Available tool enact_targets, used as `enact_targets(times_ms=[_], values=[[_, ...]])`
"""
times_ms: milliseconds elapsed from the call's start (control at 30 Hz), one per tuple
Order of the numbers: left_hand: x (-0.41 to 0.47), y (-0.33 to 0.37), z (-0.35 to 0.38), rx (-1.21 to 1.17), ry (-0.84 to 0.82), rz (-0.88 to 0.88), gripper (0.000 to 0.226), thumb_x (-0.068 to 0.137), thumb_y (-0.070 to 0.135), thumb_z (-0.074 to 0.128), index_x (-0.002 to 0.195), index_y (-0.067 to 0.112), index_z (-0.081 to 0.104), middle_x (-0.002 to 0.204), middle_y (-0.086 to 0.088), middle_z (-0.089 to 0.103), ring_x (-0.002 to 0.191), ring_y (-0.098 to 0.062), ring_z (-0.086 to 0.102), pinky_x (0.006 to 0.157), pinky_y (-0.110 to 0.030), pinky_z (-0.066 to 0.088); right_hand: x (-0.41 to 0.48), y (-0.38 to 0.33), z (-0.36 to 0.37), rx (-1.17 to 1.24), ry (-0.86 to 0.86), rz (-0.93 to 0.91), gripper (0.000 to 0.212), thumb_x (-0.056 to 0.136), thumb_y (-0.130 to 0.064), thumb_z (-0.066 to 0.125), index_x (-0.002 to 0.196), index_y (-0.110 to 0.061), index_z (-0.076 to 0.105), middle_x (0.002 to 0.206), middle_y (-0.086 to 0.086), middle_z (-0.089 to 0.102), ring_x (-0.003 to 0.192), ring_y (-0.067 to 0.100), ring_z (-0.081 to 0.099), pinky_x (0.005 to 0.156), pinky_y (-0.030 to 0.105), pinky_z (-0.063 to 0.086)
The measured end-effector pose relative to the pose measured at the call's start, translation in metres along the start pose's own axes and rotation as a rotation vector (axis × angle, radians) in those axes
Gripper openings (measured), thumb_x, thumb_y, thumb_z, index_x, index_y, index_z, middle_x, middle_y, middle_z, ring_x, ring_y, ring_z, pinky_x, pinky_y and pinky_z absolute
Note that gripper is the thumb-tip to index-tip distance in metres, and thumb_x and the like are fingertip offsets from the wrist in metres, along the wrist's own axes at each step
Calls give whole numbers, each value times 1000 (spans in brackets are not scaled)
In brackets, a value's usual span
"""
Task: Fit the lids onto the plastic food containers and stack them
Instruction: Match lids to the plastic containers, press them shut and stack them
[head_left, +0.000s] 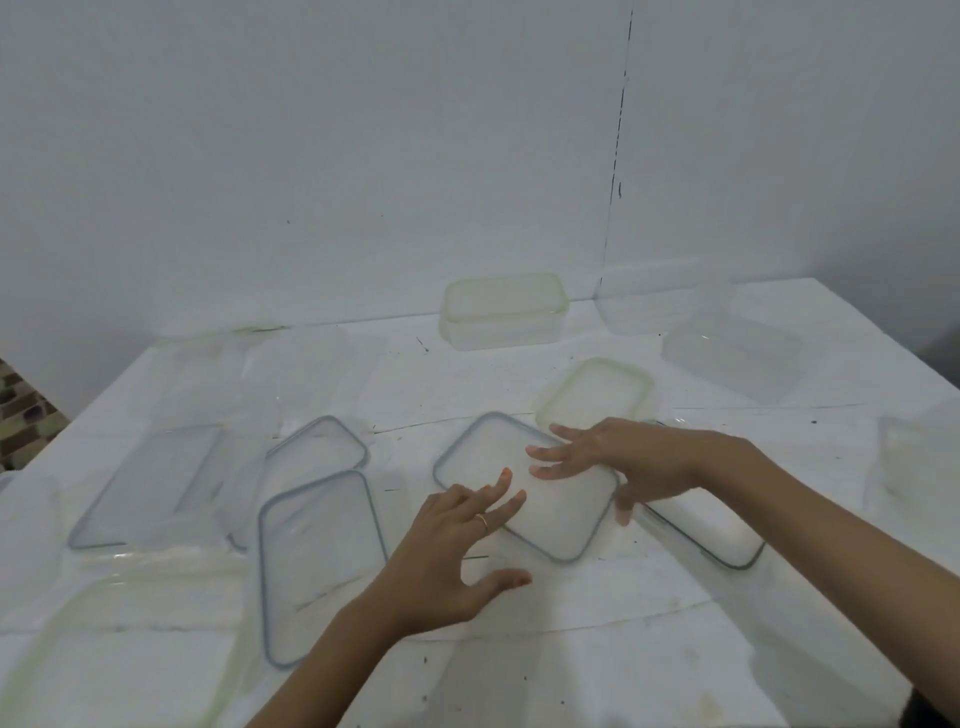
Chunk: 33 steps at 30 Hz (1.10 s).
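A grey-rimmed clear lid (561, 512) lies tilted at the table's middle. My right hand (628, 460) is spread over its far right corner, fingers flat on top and thumb down at its right edge. My left hand (452, 551) hovers at its near left edge, fingers apart and fingertips touching or just above it. A second grey-rimmed lid (719, 538) lies partly beneath my right wrist. Beyond my hands is a yellowish-rimmed lid (595, 397). One container with a yellowish lid on it (504, 312) stands at the back wall.
More grey-rimmed lids (322, 564) (319, 447) (150, 486) lie at left, and a large yellowish-rimmed lid (119, 654) at the near left corner. Clear open containers (649, 306) (732, 364) stand back right, another (914, 467) at the right edge. The white table (571, 649) meets the wall.
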<state>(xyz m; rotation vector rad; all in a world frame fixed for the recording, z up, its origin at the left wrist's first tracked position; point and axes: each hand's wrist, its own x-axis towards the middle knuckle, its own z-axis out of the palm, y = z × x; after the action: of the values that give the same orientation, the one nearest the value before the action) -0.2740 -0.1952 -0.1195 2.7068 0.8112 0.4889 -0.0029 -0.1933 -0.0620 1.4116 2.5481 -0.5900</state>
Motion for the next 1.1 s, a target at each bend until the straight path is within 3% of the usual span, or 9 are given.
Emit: enact_targets(times_ms=[100, 200, 267, 333, 400, 467, 633, 800, 1100], values=[[8, 3, 4, 136, 113, 87, 53, 86, 52, 49, 128, 21, 59, 135, 3, 57, 89, -5, 45, 79, -23, 46, -4, 3, -1, -79, 67, 65, 92, 80, 6, 64, 143, -47, 25, 156, -20, 10, 144, 3, -3, 114, 34, 23], [15, 11, 14, 148, 227, 85, 51, 80, 57, 53, 109, 20, 72, 115, 3, 69, 83, -5, 45, 74, -19, 40, 0, -1, 15, -65, 263, 95, 89, 78, 21, 41, 145, -38, 30, 158, -5, 14, 147, 12, 4, 112, 36, 27], [16, 6, 17, 32, 283, 52, 52, 77, 61, 60, 111, 24, 70, 118, 6, 67, 96, -5, 52, 82, -25, 42, 5, -9, 35, 226, 443, 81, 74, 80, 18, 35, 143, -20, 40, 155, 2, 25, 144, 8, 9, 117, 40, 18], [14, -4, 15, -37, 277, 9, 64, 73, 66, 63, 124, 27, 61, 134, 10, 55, 123, -5, 47, 101, -28, 37, 4, -22, 55, 424, 544, 81, 48, 96, -12, 44, 143, -21, 40, 154, -6, 27, 143, -2, 7, 121, 36, 2], [9, -16, 10, -67, 226, -20, 80, 71, 70, 62, 138, 28, 46, 149, 13, 37, 141, 0, 25, 116, -20, 16, 3, -32, 69, 337, 539, 89, 68, 92, -53, 47, 149, -26, 24, 157, -13, 14, 143, -6, -4, 119, 29, -9], [7, -24, 5, -89, 142, -27, 89, 71, 70, 63, 145, 29, 34, 154, 15, 24, 144, 2, 11, 118, -17, 3, 6, -33, 80, 118, 575, 83, 91, 81, -72, 46, 151, -25, 14, 158, -13, 3, 144, -2, -11, 119, 28, -11], [8, -28, 13, -44, 203, -9, 84, 75, 66, 63, 143, 22, 40, 152, 9, 33, 144, -6, 22, 119, -25, 13, 17, -28, 94, 26, 789, 43, 91, 79, -71, 53, 148, -17, 30, 157, -5, 22, 147, 10, 9, 119, 38, 9], [9, -28, 24, -17, 292, -21, 77, 78, 63, 62, 139, 19, 46, 148, 5, 40, 141, -10, 30, 117, -28, 23, 23, -26, 103, -16, 889, 23, 80, 83, -62, 57, 144, -12, 39, 153, -1, 32, 145, 17, 22, 117, 35, 20], [3, -8, 24, 41, 301, -140, 76, 80, 68, 53, 139, 22, 46, 147, 6, 42, 139, -11, 35, 111, -30, 29, 14, -18, 86, -59, 720, -26, 74, 88, -60, 48, 146, -16, 34, 154, 0, 30, 145, 19, 22, 118, 31, 14]])
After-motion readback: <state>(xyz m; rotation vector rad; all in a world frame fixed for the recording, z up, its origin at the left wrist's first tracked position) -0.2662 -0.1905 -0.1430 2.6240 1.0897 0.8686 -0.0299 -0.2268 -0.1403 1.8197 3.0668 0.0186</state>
